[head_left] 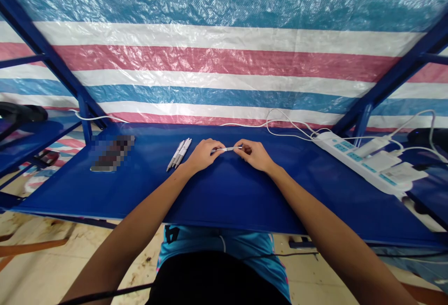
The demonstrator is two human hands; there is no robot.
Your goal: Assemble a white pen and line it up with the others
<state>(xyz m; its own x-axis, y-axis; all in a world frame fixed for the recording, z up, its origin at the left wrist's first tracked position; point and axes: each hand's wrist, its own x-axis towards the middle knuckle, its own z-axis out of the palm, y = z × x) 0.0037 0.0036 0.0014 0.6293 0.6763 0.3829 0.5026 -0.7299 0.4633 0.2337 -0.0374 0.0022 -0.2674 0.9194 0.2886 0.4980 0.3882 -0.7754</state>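
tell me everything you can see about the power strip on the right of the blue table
The power strip is a long white bar, plastic by its look, with teal panels set along its top face. It lies flat on the right part of the blue table, running diagonally toward the near right. Three white plug-in blocks sit in its sockets, and white cables loop away from it across the table's far side.

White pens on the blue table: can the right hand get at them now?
Probably not directly: the left hand and the pen it shares with the right hand lie between that hand and the white pens.
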